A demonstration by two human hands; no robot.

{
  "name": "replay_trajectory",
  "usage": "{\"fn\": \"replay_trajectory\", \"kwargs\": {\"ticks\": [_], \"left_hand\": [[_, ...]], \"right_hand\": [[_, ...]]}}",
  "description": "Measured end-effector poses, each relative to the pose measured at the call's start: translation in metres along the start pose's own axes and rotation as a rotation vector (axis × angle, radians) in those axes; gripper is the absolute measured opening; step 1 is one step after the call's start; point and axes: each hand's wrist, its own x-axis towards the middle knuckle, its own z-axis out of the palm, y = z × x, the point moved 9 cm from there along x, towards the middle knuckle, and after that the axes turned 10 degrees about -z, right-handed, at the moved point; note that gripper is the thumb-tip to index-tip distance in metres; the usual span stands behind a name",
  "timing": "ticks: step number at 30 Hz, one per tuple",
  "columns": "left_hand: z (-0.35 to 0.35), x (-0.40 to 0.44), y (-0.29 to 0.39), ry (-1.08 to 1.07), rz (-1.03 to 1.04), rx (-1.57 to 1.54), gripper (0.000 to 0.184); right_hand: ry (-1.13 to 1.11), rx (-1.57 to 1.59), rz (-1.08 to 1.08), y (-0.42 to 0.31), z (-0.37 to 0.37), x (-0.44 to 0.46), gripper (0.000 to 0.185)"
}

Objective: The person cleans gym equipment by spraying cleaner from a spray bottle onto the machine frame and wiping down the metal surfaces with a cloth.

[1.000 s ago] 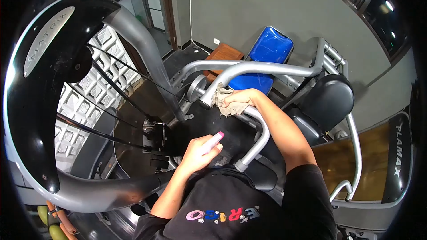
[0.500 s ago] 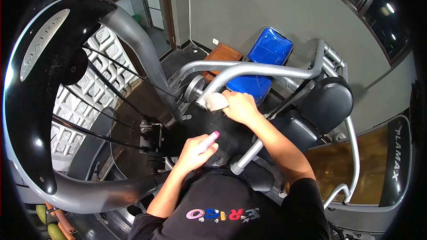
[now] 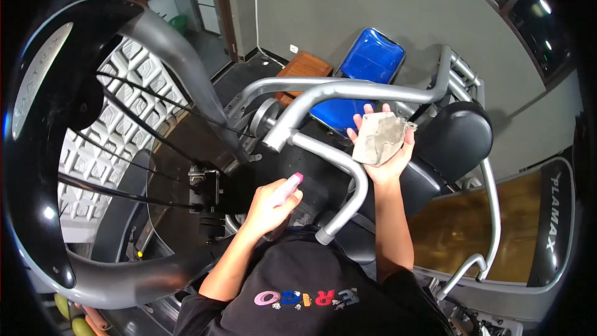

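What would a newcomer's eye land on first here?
Probably the bright blue chair by the grey wall, behind the silver bars. Nearer, the right hand, palm up, bears a stained cloth, and the left hand grips what looks like a pink-tipped bottle. A big black machine looms along the left edge.

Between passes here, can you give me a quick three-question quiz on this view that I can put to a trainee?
1. Multiple choice: what does the left hand hold?
a) a cloth
b) a pale container with a pink top
c) a silver bar

2. True or false: the right hand is balled into a tight fist.

3. Fill in the colour: behind the silver bar stands a ____ chair.

Key:
1. b.
2. False: the palm is open, fingers spread, with a cloth lying across it.
3. Blue.
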Motion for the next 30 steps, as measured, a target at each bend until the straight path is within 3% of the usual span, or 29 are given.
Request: {"fn": "replay_trajectory", "kwargs": {"ticks": [1,2,4,6,8,11,16,25,27,30], "left_hand": [[0.003,0.002,0.002,-0.015,0.004,0.004,0.022],[0.007,0.004,0.003,-0.035,-0.005,-0.019,0.021],[0.011,0.006,0.010,-0.064,-0.017,-0.036,0.021],[0.016,0.008,0.014,-0.106,-0.072,-0.043,0.020],[0.021,0.010,0.018,-0.116,-0.053,-0.034,0.020],[0.026,0.014,0.017,-0.156,-0.034,0.061,0.018],[0.031,0.019,0.031,-0.119,-0.035,0.097,0.022],[0.025,0.017,0.034,-0.050,0.023,0.296,0.026],[0.022,0.015,0.027,-0.031,-0.053,0.258,0.024],[0.029,0.009,0.030,-0.110,-0.048,0.362,0.025]], "right_hand": [[-0.019,0.044,0.012,-0.002,0.004,-0.005,0.086],[-0.016,0.045,-0.001,-0.005,0.007,-0.007,0.086],[-0.219,0.055,-0.040,-0.014,0.038,-0.013,0.095],[-0.232,0.110,-0.108,-0.027,0.036,-0.015,0.099],[-0.152,0.073,-0.204,-0.036,0.020,-0.015,0.102],[-0.033,0.028,-0.181,-0.034,0.007,-0.029,0.108],[0.129,0.002,-0.276,-0.056,-0.018,-0.049,0.109],[0.104,-0.079,-0.289,-0.073,-0.039,-0.081,0.102],[0.151,-0.105,-0.262,-0.071,-0.048,-0.088,0.101],[0.190,-0.116,-0.275,-0.075,-0.053,-0.097,0.101]]}}
